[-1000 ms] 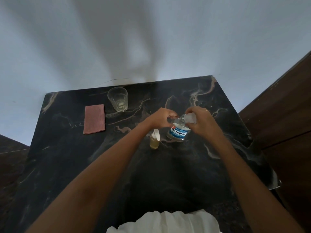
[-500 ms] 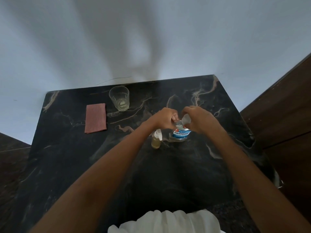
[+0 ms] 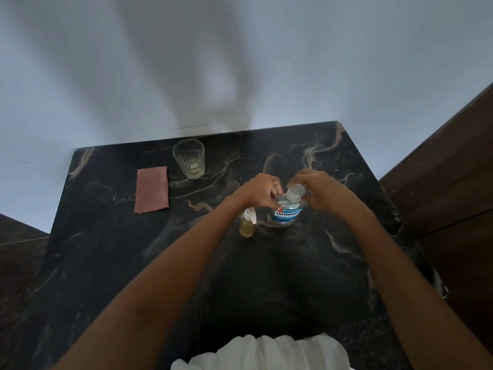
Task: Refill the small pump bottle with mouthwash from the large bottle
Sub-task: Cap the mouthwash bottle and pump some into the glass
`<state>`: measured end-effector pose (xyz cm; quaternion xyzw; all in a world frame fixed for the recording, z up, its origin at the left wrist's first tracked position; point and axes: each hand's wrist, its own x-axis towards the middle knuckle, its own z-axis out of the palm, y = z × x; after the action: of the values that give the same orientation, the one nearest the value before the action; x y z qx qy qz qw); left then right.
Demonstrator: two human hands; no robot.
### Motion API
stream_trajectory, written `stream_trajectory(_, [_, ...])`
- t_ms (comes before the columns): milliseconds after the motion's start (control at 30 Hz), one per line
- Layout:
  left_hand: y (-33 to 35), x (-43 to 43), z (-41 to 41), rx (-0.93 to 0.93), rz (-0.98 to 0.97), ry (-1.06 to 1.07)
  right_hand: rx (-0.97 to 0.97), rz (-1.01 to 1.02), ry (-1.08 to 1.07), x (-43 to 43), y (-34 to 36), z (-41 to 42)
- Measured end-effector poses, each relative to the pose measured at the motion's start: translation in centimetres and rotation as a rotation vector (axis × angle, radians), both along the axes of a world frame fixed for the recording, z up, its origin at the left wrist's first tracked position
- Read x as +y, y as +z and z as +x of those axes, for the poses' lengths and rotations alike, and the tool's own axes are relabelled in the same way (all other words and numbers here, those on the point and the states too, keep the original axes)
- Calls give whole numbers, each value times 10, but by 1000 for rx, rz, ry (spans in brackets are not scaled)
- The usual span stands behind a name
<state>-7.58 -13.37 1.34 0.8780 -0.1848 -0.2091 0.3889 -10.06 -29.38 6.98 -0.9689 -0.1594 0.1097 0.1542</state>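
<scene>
The large mouthwash bottle (image 3: 287,216) with a blue Listerine label stands on the black marble table (image 3: 240,276), right of centre. My left hand (image 3: 262,190) grips its shoulder on the left side. My right hand (image 3: 318,190) wraps around the neck from the right, fingers at the clear cap (image 3: 295,193). I cannot tell whether the cap is loose. The small pump bottle (image 3: 247,222), holding yellowish liquid under a white pump head, stands just left of the large bottle, below my left wrist and untouched.
A clear drinking glass (image 3: 189,162) stands near the table's far edge, with a folded pink cloth (image 3: 152,189) to its left. A pale wall rises behind the table. Dark wooden furniture (image 3: 448,188) flanks the right side.
Both hands have stayed on the large bottle and shifted slightly around its neck and cap. The cap now shows more clearly between the fingers. The pump bottle has not moved.
</scene>
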Motion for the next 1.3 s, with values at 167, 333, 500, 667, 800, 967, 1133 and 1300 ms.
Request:
stream_trajectory(167, [0, -1, -1, 4, 8, 7, -40, -30, -73, 3, -5, 0])
stream_trajectory(333, [-1, -1, 0, 4, 2, 13, -73, -97, -130, 0, -3, -2])
stream_trajectory(500, [1, 0, -1, -8, -3, -1, -25, -37, 39, 1, 3, -8])
stream_trajectory(667, [2, 0, -4, -16, 4, 10, -14, 7, -40, 7, 3, -8])
stream_trajectory(800, [4, -1, -5, -13, 8, 10, -45, 24, -57, 6, 2, -10])
stream_trajectory(967, [5, -2, -6, -5, 15, 17, -122, -60, -52, 6, -4, -15])
stream_trajectory(1133, [5, 1, -9, 6, -1, 35, -116, -5, -57, 8, -5, -19])
stream_trajectory(1300, [18, 16, -11, -60, -101, 141, -207, 84, -84, 15, 4, -25])
